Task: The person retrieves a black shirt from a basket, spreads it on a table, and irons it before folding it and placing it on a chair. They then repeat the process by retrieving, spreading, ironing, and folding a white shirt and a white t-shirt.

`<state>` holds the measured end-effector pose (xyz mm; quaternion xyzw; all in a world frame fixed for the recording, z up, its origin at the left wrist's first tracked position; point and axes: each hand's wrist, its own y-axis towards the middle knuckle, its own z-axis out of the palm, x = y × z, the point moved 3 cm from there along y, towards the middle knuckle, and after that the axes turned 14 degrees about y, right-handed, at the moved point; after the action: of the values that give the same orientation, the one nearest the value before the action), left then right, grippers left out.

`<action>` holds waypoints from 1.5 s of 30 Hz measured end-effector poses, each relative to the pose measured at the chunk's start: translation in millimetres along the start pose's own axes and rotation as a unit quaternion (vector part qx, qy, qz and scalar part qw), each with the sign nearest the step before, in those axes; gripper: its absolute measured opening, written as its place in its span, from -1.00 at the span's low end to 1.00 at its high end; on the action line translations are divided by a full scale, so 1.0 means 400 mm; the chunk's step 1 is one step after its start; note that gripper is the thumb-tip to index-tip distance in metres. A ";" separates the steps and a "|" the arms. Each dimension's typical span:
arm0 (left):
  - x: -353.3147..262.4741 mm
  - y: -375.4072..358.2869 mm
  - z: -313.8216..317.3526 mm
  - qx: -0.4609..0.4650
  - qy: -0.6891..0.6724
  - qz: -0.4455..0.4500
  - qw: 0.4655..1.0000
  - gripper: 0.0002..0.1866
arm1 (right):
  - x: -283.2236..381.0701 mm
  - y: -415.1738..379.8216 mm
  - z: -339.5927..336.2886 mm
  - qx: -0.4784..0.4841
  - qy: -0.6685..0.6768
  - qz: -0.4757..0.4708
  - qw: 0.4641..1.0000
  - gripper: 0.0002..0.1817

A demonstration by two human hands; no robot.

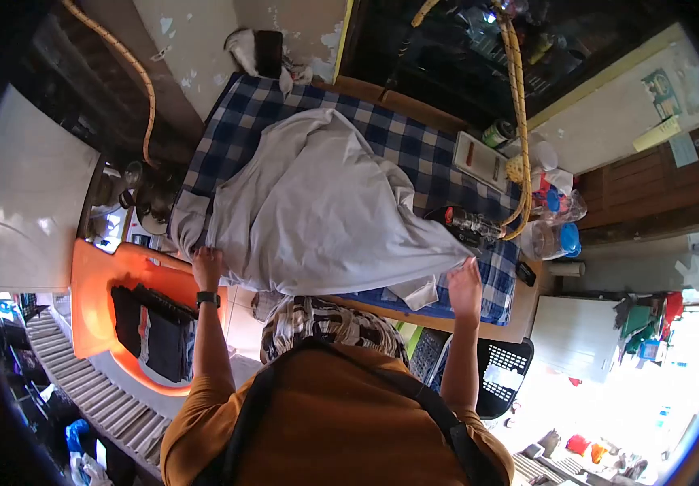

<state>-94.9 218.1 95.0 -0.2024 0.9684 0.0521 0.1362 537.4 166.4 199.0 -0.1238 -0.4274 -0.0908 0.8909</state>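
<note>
A pale grey shirt [309, 202] lies spread over the middle of a table [434, 166] covered with a blue-and-white checked cloth, its near hem along the table's near edge. The left hand [208, 263] has its fingers closed on the hem at the left, and the right hand [464, 283] pinches a corner of the fabric near the table's near right corner, thumb and fingers together. Just beside the shirt's right side, toward the right edge, sits an iron [472, 222] with a yellow cord [518, 97] rising from it, the closest obstacle; whether they touch I cannot tell. Beyond it, by the far right corner, are a flat white tray [480, 162] and a green can [497, 133], with a blue-lidded jar [550, 240] off the right edge. Left of the table, an orange chair [90, 300] bears folded dark clothes [163, 336]. The shirt narrows to a rounded peak toward the far edge; its long axis runs along the near edge, hand to hand, the drawn-out corner pointing right.
</note>
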 end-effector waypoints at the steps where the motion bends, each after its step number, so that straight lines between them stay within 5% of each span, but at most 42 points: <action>1: 0.038 0.020 0.014 0.046 0.042 0.022 0.998 -0.75 | 0.054 -0.013 0.133 -0.076 0.129 0.025 0.989 -0.72; 2: 0.084 0.057 0.013 0.043 0.042 0.026 0.998 -0.75 | 0.080 0.007 0.127 -0.075 0.131 0.020 0.988 -0.72; 4: 0.186 0.117 0.007 0.027 -0.267 -0.077 0.960 -0.59 | 0.147 0.032 0.093 -0.076 -0.060 -0.066 0.993 -0.62; 5: 0.162 0.122 -0.029 0.028 -0.265 -0.077 0.961 -0.59 | 0.181 0.035 0.130 -0.077 -0.059 -0.065 0.993 -0.62; 7: 0.045 0.116 -0.188 -0.036 -0.549 -0.168 0.818 -0.58 | 0.277 0.023 0.237 -0.014 0.069 -0.082 0.994 -0.65; 8: -0.003 0.105 -0.239 -0.036 -0.546 -0.171 0.819 -0.58 | 0.272 0.038 0.179 -0.015 0.069 -0.077 0.994 -0.65; 10: -0.086 0.082 -0.286 0.189 -0.718 -0.116 0.659 -0.47 | 0.243 0.076 0.037 -0.019 -0.250 -0.067 0.966 -0.68; 11: -0.058 0.078 -0.234 0.219 -0.716 -0.125 0.651 -0.39 | 0.222 0.028 0.127 -0.015 -0.405 -0.037 0.914 -0.72; 12: -0.023 0.075 -0.194 0.216 -0.716 -0.123 0.653 -0.39 | 0.199 0.026 0.144 -0.013 -0.402 -0.038 0.915 -0.72; 14: -0.038 0.054 -0.172 0.265 -0.541 -0.163 0.781 -0.38 | 0.153 0.034 0.175 0.133 -0.366 0.052 0.920 -0.68; 15: 0.035 0.083 -0.119 0.201 -0.559 -0.156 0.790 -0.41 | 0.173 0.045 0.151 0.028 -0.382 0.014 0.924 -0.65; 17: 0.002 0.146 -0.239 0.201 -0.501 -0.143 0.830 -0.46 | 0.277 0.056 0.274 0.010 -0.282 -0.086 0.956 -0.61; 18: -0.041 0.203 -0.334 0.197 -0.443 -0.127 0.866 -0.50 | 0.344 0.044 0.320 -0.126 -0.381 -0.065 0.914 -0.65; 21: -0.193 0.389 -0.616 0.077 -0.643 0.060 0.759 -0.58 | 0.510 0.162 0.293 -0.041 0.026 -0.252 0.966 -0.58; 24: -0.360 0.437 -0.920 -0.057 -0.732 0.056 0.677 -0.51 | 0.678 0.148 0.428 0.224 0.127 -0.266 0.929 -0.36; 26: -0.493 0.399 -1.019 0.149 -0.730 0.278 0.607 -0.48 | 0.701 0.162 0.487 0.228 -0.120 -0.326 0.910 -0.36; 27: -0.510 0.433 -1.032 0.146 -0.729 0.285 0.605 -0.48 | 0.711 0.155 0.518 0.230 -0.119 -0.332 0.907 -0.36; 29: -0.539 0.520 -1.061 -0.015 -0.554 0.201 0.808 -0.47 | 0.748 0.135 0.556 -0.030 -0.278 -0.357 0.891 -0.38; 30: -0.548 0.531 -1.082 -0.018 -0.556 0.207 0.805 -0.47 | 0.784 0.115 0.581 -0.030 -0.275 -0.364 0.889 -0.38; 32: -0.585 0.527 -1.164 -0.090 -0.601 0.226 0.761 -0.41 | 0.854 0.082 0.608 -0.005 -0.008 -0.343 0.939 -0.37; 33: -0.607 0.520 -1.195 -0.099 -0.680 0.239 0.686 -0.42 | 0.886 0.073 0.604 0.018 0.047 -0.359 0.932 -0.37; 36: -0.669 0.549 -1.174 -0.023 -0.635 0.367 0.680 -0.42 | 0.893 0.079 0.604 -0.031 -0.026 -0.423 0.905 -0.29; 38: -0.709 0.682 -1.118 -0.043 -0.337 0.398 0.852 -0.42 | 0.888 0.129 0.610 -0.031 -0.132 -0.382 0.914 -0.27; 40: -0.759 0.798 -1.067 0.109 -0.455 0.287 0.836 -0.42 | 0.897 0.181 0.595 0.010 -0.051 -0.303 0.952 -0.46; 44: -0.836 0.827 -1.163 -0.011 -0.488 0.388 0.782 -0.43 | 0.930 0.234 0.607 -0.062 -0.077 -0.366 0.926 -0.49; 45: -0.874 0.752 -1.226 -0.026 -0.552 0.408 0.727 -0.48 | 0.941 0.246 0.618 -0.031 -0.032 -0.352 0.935 -0.53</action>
<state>-28.4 548.1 678.1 0.2737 0.7098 0.2303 0.6068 613.7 313.0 629.2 0.0043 -0.4688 -0.4081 0.7834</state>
